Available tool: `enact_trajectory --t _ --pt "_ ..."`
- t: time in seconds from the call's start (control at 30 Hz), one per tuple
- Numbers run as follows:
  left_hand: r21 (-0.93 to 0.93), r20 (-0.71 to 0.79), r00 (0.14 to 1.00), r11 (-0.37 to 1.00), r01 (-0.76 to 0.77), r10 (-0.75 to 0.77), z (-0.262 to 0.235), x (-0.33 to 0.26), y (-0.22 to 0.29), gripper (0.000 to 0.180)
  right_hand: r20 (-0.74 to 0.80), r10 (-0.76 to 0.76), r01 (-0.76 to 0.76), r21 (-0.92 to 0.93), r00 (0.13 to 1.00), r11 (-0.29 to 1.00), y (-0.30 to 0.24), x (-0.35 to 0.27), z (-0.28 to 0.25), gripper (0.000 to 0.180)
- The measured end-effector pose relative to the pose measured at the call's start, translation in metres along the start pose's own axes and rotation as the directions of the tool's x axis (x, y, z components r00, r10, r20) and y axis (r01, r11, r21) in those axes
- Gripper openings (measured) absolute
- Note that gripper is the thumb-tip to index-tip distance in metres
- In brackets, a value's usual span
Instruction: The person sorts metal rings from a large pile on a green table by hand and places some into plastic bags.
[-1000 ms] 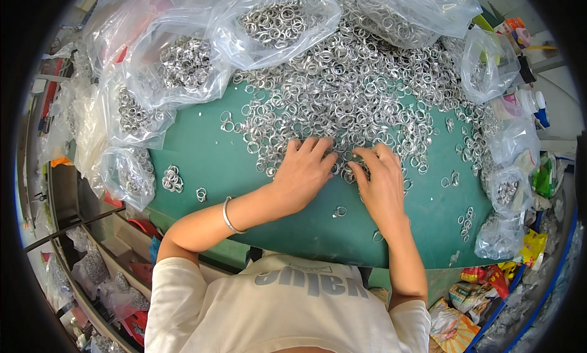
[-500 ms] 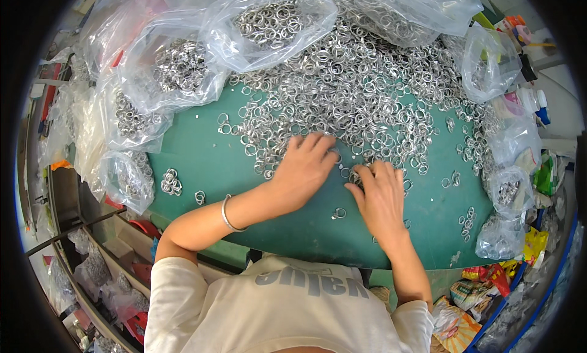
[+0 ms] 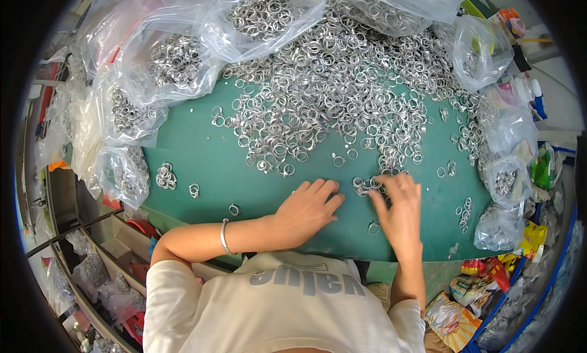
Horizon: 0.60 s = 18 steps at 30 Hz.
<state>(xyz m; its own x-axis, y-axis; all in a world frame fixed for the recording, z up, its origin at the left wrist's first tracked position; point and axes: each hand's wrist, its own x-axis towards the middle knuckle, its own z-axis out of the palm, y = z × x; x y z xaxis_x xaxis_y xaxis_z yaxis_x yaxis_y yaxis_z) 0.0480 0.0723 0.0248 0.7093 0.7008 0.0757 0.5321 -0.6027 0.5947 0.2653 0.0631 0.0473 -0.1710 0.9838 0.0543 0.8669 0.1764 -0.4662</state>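
Ring heap [image 3: 342, 96] (bags [image 3: 177, 66] around) beyond hands [image 3: 306, 212].

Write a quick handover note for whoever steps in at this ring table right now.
Left hand: flat on the green mat, palm down, holding nothing visible.
Right hand: fingertips on a small cluster of rings pulled toward the near edge; grip not clear.
Main ring heap covers the far half of the mat. Filled clear bags line the left and far sides.
Done: a few small groups set aside at left.
Left: most of the heap lies loose.
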Motion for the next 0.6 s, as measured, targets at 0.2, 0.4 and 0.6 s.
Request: enact_trajectory --t 0.2,0.4,0.6 --pt "0.002 -0.125 0.990 0.998 0.064 -0.063 0.015 -0.001 -0.012 0.018 -0.115 0.055 -0.072 -0.149 0.992 0.986 0.013 -0.012 0.010 0.025" --pt "-0.040 -0.248 0.960 0.991 0.127 -0.133 0.017 0.006 -0.003 0.016 -0.203 -0.126 0.102 -0.123 0.971 0.987 -0.015 0.028 0.023 0.023" --pt "-0.023 -0.330 0.935 0.991 0.130 -0.130 0.015 0.027 -0.010 0.017 -0.145 -0.200 0.178 -0.155 0.969 0.972 0.006 0.052 0.040 0.011"
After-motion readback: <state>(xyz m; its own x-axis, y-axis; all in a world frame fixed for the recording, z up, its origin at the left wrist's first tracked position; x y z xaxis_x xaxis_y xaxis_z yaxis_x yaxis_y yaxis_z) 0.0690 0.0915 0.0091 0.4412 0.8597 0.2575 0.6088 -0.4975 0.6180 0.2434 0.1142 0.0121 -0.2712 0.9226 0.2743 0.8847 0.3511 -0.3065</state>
